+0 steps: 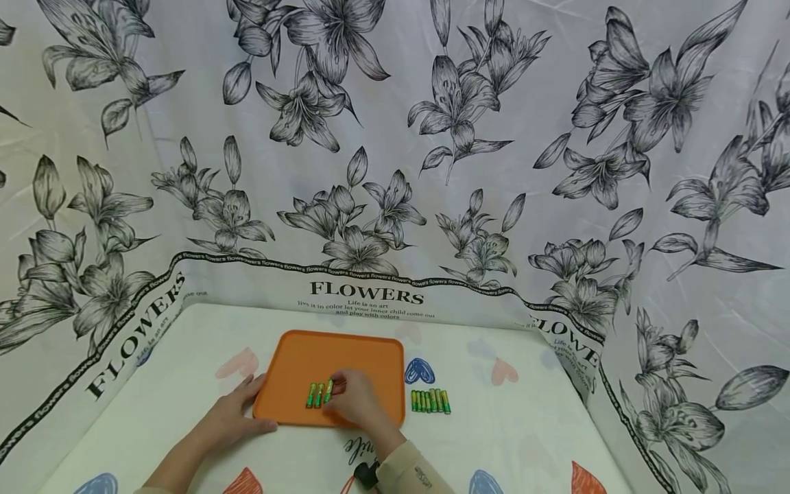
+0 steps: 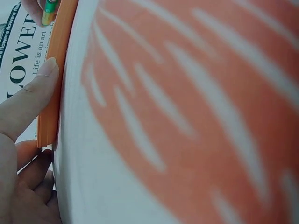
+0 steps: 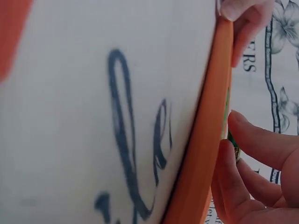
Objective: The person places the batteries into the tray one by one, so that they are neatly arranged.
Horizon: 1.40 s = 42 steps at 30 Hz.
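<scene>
A: Grip status?
B: My right hand (image 1: 352, 399) has one green-and-yellow battery (image 1: 329, 390) pinched between thumb and fingers, closed down to its width. It's over the orange tray (image 1: 370, 357); can't tell if the lower end touches.
A: Why fingertips only?
B: Slim part, close neighbours. My read: a tip pinch leaves clearance next to the two loose batteries (image 1: 318, 396) lying side by side on the tray, just left of it.
A: Left?
B: My left hand (image 1: 230, 415) grips the tray's near-left corner, thumb along the near rim, fingers at the left side. Probably bracing it against sliding.
A: Other batteries?
B: Battery row (image 1: 428, 401) on the heart-print cloth (image 1: 457, 442), just right of the tray. Likely sited for a short right-hand reach. Past that, flower-print curtain (image 1: 382, 123).
</scene>
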### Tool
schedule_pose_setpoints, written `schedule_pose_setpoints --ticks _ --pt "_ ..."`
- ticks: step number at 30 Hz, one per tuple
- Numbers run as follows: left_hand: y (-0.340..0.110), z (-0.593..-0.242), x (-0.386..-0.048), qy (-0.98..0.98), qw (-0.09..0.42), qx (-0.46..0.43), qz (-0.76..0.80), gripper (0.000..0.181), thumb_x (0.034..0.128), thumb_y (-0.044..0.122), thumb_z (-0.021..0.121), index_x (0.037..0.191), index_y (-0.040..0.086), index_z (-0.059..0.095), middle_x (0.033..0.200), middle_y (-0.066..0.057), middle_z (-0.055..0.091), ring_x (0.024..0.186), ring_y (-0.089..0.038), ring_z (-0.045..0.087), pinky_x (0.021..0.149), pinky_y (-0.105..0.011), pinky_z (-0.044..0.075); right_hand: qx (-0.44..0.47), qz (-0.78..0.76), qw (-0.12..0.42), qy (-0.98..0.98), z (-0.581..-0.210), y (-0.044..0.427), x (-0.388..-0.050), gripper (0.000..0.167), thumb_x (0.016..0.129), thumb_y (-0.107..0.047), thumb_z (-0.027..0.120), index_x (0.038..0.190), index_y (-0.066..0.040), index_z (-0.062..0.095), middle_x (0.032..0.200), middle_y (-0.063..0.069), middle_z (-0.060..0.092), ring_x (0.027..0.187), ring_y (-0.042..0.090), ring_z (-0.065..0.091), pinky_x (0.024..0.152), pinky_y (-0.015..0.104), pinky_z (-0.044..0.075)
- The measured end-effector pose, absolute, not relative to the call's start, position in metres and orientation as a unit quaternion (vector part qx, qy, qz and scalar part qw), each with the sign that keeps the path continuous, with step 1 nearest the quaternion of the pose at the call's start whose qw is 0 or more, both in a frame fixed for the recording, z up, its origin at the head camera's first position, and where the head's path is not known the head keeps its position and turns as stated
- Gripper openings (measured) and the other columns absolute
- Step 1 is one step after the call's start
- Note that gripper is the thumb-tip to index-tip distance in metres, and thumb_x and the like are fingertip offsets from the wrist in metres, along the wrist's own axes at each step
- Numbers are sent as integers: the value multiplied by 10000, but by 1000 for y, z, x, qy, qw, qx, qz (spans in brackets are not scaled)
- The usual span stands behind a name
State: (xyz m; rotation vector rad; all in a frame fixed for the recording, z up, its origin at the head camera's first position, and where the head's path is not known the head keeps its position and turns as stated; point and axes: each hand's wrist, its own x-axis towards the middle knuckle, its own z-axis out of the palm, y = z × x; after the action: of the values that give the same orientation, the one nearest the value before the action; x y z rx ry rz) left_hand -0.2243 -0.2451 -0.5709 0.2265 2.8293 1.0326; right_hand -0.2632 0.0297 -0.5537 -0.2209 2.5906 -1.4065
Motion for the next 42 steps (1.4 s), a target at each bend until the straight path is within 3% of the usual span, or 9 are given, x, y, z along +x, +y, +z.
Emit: schedule_pose_setpoints --ticks 10,32,42 --pt "-244 -575 -229 935 71 73 341 1108 728 561 845 1557 20 347 1598 -338 246 1402 -612 299 1057 -742 330 -57 -471 98 875 -560 22 -262 485 693 -4 908 1118 -90 689 868 -38 599 764 86 533 644 243 514" --pt "-244 -569 -232 935 83 70 338 1118 722 557 852 1562 26 339 1607 -328 231 1414 -607 275 1066 -742 318 -79 -468 92 875 -559 25 -264 644 670 -58 937 1249 -106 660 958 -60 619 818 77 544 697 232 507" --pt "-247 -570 -229 934 88 69 340 1104 748 555 836 1571 32 319 1608 -339 213 1410 -620 266 1051 -751 325 -78 -502 87 857 -545 41 -258 644 722 -91 909 1306 -103 638 1116 19 656 943 150 607 811 289 554"
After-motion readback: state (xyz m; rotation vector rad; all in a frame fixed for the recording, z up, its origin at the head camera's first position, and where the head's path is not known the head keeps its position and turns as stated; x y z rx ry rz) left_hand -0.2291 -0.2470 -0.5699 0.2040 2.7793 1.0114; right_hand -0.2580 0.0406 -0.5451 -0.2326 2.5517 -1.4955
